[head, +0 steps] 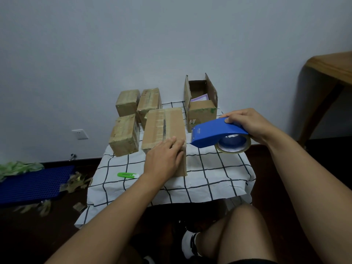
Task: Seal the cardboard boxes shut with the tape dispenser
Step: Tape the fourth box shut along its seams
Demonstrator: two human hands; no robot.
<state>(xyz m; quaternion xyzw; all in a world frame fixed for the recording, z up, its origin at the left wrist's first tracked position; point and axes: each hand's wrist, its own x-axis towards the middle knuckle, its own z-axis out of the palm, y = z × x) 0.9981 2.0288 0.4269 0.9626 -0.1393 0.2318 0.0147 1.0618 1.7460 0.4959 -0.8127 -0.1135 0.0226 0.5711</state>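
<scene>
A long closed cardboard box (162, 126) with tape along its top seam lies in the middle of the small table. My left hand (163, 159) rests flat on its near end, fingers straight. My right hand (247, 124) grips the blue tape dispenser (215, 134) by its handle, held in the air to the right of that box; the tape roll (233, 146) hangs under it. An open box (202, 111) with raised flaps stands at the back right. Three taped smaller boxes (125, 134) (127, 102) (149, 101) sit at the back left.
A checked cloth (209, 172) covers the table. A green utility knife (126, 175) lies near its left edge. On the floor at left are a blue plastic panel (36, 182) and tape scraps. A wooden table (331, 67) stands at right. My knees are below.
</scene>
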